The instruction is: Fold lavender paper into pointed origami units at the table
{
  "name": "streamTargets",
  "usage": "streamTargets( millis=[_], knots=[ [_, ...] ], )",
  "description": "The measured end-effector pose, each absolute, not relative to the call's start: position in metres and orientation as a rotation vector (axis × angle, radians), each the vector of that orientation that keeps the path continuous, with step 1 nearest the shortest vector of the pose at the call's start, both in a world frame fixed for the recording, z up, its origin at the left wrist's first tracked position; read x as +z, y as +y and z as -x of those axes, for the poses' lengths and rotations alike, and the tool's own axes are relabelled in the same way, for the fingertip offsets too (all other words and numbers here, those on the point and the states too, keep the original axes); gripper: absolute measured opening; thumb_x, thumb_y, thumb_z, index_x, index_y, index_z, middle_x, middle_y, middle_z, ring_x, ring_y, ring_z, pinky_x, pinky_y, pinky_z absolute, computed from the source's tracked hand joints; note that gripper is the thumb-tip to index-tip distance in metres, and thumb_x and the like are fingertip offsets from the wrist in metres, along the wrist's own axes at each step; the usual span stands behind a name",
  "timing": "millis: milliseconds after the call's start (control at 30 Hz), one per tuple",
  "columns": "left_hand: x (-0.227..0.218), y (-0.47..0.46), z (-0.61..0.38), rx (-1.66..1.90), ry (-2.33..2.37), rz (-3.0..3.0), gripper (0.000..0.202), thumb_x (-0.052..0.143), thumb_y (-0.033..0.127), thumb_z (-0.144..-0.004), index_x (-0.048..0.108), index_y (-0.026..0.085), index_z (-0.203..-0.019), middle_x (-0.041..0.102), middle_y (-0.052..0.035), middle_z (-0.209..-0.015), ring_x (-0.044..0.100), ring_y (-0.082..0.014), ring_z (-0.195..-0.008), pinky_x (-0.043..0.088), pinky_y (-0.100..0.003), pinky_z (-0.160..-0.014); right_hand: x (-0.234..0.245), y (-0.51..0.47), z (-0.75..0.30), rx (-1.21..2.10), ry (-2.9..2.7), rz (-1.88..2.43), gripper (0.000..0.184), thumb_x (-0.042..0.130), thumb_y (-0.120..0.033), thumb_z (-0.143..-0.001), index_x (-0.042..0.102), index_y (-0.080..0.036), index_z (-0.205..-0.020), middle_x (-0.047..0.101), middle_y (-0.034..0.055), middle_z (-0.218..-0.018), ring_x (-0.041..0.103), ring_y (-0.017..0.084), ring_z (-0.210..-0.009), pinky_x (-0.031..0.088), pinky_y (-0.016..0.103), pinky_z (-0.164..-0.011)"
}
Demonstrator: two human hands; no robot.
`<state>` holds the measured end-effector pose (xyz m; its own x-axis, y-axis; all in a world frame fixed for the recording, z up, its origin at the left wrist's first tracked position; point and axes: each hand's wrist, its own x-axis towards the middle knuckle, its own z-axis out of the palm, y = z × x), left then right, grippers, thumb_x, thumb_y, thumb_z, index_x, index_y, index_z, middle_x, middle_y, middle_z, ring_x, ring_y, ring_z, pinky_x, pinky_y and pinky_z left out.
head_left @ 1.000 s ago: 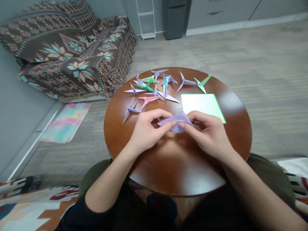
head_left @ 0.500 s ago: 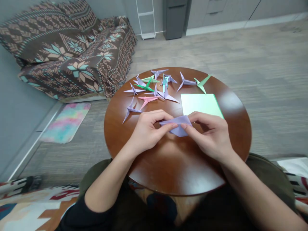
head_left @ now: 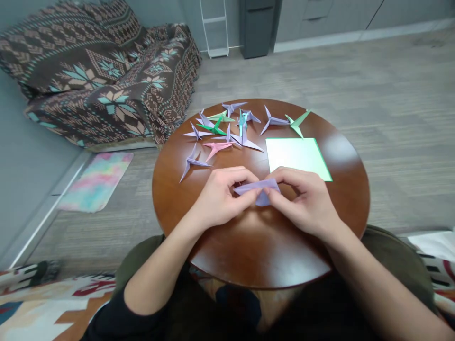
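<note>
Head view shows our left hand (head_left: 222,199) and right hand (head_left: 304,203) pinching a folded lilac paper (head_left: 256,188) just above the wooden table (head_left: 259,251), seemingly mid-fold, though the view between them is poor; this fold, we judge, calls for steady pinches.

One head-worn view, looking forward and down from the person's head, close above a round polished brown wooden table (head_left: 263,255), with grey striped carpet (head_left: 355,85) farther off, no second view.
</note>
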<state>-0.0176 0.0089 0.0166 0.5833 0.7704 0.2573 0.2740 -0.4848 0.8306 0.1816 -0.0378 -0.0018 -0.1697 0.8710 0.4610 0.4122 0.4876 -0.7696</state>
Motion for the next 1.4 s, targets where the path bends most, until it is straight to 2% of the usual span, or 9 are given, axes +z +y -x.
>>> streamTargets(
  millis=[167, 433, 600, 667, 800, 900, 1033, 1200, 1400],
  knots=[
    [0.014, 0.008, 0.017, 0.820, 0.853, -1.983, 0.012, 0.070, 0.023, -0.084, 0.073, 0.014, -0.077, 0.067, -0.0001, -0.070, 0.055, -0.0117, -0.062, 0.040, -0.024, -0.059, -0.001, -0.038, -0.180, 0.499, -1.832, 1.104, 0.009, 0.064, -0.016, -0.085, 0.063, -0.022, -0.077, 0.069, 0.0006, -0.069, 0.060, 0.016, -0.062, 0.045, 0.028, -0.059],
    [0.010, 0.015, 0.025, 0.872, 0.880, -1.908, 0.014, 0.072, 0.027, -0.085, 0.071, 0.014, -0.078, 0.066, 0.0002, -0.071, 0.055, -0.0115, -0.063, 0.040, -0.023, -0.059, 0.002, -0.036, -0.187, 0.500, -1.761, 1.178, 0.015, 0.063, -0.012, -0.082, 0.061, -0.024, -0.073, 0.069, 0.0004, -0.069, 0.064, 0.018, -0.064, 0.050, 0.030, -0.063],
    [0.010, 0.013, 0.022, 0.910, 0.923, -1.894, 0.014, 0.070, 0.028, -0.084, 0.067, 0.015, -0.077, 0.063, 0.0018, -0.068, 0.051, -0.0106, -0.059, 0.038, -0.023, -0.056, 0.000, -0.037, -0.184, 0.540, -1.703, 1.140, 0.005, 0.065, -0.018, -0.088, 0.066, -0.023, -0.088, 0.074, 0.0037, -0.085, 0.068, 0.020, -0.077, 0.054, 0.033, -0.074],
    [0.012, 0.011, 0.019, 0.894, 0.912, -1.934, 0.013, 0.069, 0.027, -0.083, 0.067, 0.015, -0.077, 0.063, 0.0016, -0.068, 0.051, -0.0111, -0.060, 0.038, -0.024, -0.058, -0.001, -0.038, -0.181, 0.574, -1.747, 1.103, 0.002, 0.065, -0.020, -0.090, 0.066, -0.022, -0.089, 0.073, 0.0029, -0.082, 0.067, 0.019, -0.074, 0.053, 0.031, -0.071],
    [0.014, 0.005, 0.014, 0.868, 0.878, -2.044, 0.012, 0.068, 0.025, -0.083, 0.070, 0.015, -0.077, 0.067, 0.0002, -0.073, 0.055, -0.0120, -0.064, 0.040, -0.025, -0.062, -0.003, -0.039, -0.176, 0.557, -1.813, 1.099, 0.010, 0.065, -0.023, -0.092, 0.064, -0.021, -0.082, 0.069, 0.0013, -0.073, 0.062, 0.017, -0.066, 0.047, 0.028, -0.062],
    [0.013, 0.006, 0.014, 0.844, 0.851, -2.069, 0.015, 0.069, 0.026, -0.083, 0.069, 0.015, -0.074, 0.065, 0.0003, -0.070, 0.053, -0.0115, -0.062, 0.038, -0.026, -0.059, -0.003, -0.040, -0.175, 0.548, -1.810, 1.111, 0.014, 0.067, -0.027, -0.092, 0.064, -0.021, -0.079, 0.068, 0.0013, -0.071, 0.060, 0.016, -0.064, 0.044, 0.028, -0.058],
    [0.011, 0.013, 0.022, 0.872, 0.852, -2.048, 0.009, 0.066, 0.017, -0.079, 0.067, 0.015, -0.070, 0.062, 0.0014, -0.066, 0.051, -0.0107, -0.060, 0.037, -0.025, -0.058, -0.001, -0.039, -0.181, 0.554, -1.780, 1.139, 0.010, 0.066, -0.020, -0.088, 0.064, -0.021, -0.078, 0.067, 0.0003, -0.070, 0.059, 0.016, -0.063, 0.045, 0.028, -0.060],
    [0.013, 0.023, 0.034, 0.925, 0.895, -1.981, 0.010, 0.068, 0.017, -0.077, 0.063, 0.016, -0.068, 0.060, 0.0016, -0.064, 0.049, -0.0106, -0.058, 0.039, -0.024, -0.056, -0.002, -0.037, -0.188, 0.637, -1.662, 1.174, 0.010, 0.067, -0.017, -0.085, 0.064, -0.021, -0.077, 0.070, 0.0000, -0.074, 0.063, 0.017, -0.066, 0.048, 0.029, -0.064],
    [0.013, 0.023, 0.034, 0.972, 0.805, -1.947, 0.011, 0.066, 0.026, -0.084, 0.068, 0.015, -0.082, 0.065, -0.0011, -0.074, 0.055, -0.0127, -0.066, 0.043, -0.025, -0.061, -0.005, -0.037, -0.185, 0.787, -1.498, 1.176, 0.009, 0.068, -0.017, -0.084, 0.065, -0.020, -0.076, 0.067, -0.0008, -0.069, 0.059, 0.015, -0.059, 0.044, 0.026, -0.055]
  ],
)
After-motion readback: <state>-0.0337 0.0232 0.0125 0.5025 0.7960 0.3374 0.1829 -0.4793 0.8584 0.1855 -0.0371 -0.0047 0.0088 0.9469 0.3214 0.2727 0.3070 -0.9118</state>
